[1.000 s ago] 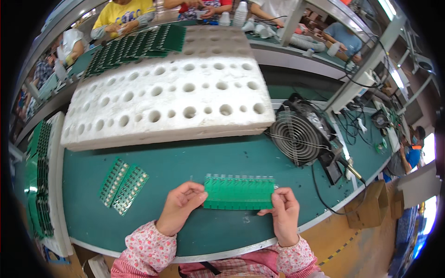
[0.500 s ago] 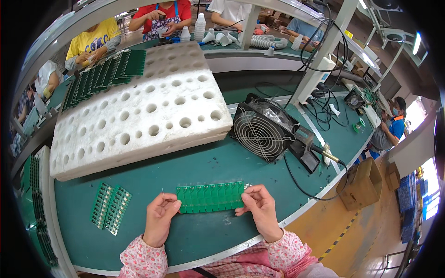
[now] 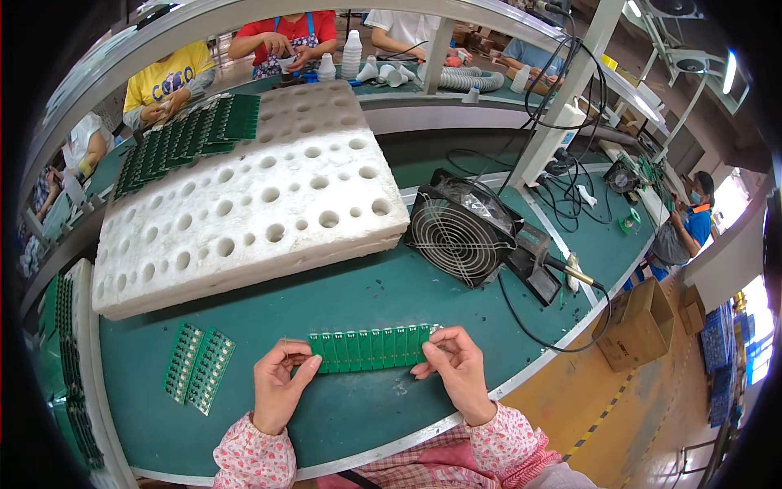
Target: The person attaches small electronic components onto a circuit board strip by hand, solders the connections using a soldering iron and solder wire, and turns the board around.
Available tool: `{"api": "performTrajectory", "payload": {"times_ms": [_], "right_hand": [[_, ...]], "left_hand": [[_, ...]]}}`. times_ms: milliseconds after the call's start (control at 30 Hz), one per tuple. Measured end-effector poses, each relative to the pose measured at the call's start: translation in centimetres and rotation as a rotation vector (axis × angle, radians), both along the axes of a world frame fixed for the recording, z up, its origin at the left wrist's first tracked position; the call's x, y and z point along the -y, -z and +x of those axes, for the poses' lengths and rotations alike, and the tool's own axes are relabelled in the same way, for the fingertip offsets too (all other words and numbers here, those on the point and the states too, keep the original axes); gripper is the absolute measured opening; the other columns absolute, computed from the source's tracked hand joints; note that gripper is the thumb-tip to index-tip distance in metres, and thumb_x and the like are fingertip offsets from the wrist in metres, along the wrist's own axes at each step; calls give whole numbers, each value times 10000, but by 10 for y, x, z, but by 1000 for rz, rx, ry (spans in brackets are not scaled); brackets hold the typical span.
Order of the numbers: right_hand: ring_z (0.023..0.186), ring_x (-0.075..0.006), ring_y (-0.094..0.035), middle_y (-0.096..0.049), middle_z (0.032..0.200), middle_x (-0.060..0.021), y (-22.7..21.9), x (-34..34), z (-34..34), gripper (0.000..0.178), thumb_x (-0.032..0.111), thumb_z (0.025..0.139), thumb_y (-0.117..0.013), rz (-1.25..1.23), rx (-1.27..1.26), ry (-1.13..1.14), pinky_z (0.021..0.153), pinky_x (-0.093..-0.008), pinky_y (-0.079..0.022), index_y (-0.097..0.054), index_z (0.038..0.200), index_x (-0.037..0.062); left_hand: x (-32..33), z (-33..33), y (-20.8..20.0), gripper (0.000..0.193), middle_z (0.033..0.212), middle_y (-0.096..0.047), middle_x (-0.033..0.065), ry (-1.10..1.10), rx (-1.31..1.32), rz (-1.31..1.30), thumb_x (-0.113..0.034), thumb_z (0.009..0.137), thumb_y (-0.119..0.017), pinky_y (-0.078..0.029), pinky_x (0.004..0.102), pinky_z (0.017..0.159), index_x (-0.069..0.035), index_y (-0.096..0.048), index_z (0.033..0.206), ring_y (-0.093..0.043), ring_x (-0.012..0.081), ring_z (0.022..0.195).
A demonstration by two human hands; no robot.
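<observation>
I have the long green circuit board strip [image 3: 371, 349] held level between both hands, just above the green bench [image 3: 383, 301]. My left hand [image 3: 279, 389] has its fingers [image 3: 303, 368] clamped on the strip's nine o'clock end, thumb over the top edge; my right hand [image 3: 458, 375] pinches the three o'clock end the same way, fingers [image 3: 429, 352] closed on the board. A second ago the strip sat a little further out from me and my hands were spread wider on it; now both hands have drawn in and the strip lies closer to my body, squared across in front of me. I judge that the hold has settled, both ends firmly taken, so the strip is ready to be flexed or worked along its scored lines.

At nine o'clock from my left hand two smaller green boards [image 3: 196, 367] lie flat on the bench, apart from my fingers. At twelve o'clock sits the big white foam block [image 3: 244, 204] full of round holes, and at one o'clock the black fan [image 3: 456, 232] with its wire grille, well apart from the strip
</observation>
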State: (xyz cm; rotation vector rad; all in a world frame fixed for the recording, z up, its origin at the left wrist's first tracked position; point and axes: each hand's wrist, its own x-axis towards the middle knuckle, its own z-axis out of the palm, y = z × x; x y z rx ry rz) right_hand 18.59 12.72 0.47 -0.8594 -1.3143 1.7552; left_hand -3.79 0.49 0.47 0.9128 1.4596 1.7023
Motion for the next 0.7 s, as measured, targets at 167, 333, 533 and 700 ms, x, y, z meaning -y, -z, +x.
{"api": "performTrajectory", "payload": {"times_ms": [167,333,533,700], "right_hand": [[948,-192,-634,-593,1053,-139,-1,3,-1,166,-47,878,-577,43,-123,5,781,-271,-539,-493,1015,-4],[1081,-206,-575,-571,1159,-173,4,-3,2,186,-115,857,-538,249,-120,-7,915,-309,-482,-495,998,-1],[1081,-195,-570,-573,1180,-177,5,-3,4,183,-143,857,-498,311,-125,3,911,-306,-477,-502,968,3],[1080,-192,-569,-569,1187,-176,4,-2,4,184,-142,860,-494,262,-121,-21,903,-297,-481,-503,970,5]], "left_hand": [[-3,0,-8,168,938,-593,81,-24,-241,54,111,745,-670,-475,249,778,18,-638,881,-586,137,829],[-3,0,-12,275,923,-619,106,-111,-662,166,146,660,-669,-507,297,736,-28,-672,873,-618,207,833],[0,3,-6,325,935,-643,86,-194,-927,279,157,632,-673,-507,314,706,-57,-681,878,-621,241,822],[-1,3,-6,328,943,-643,85,-211,-933,292,153,621,-677,-507,319,706,-53,-680,877,-625,254,837]]}}
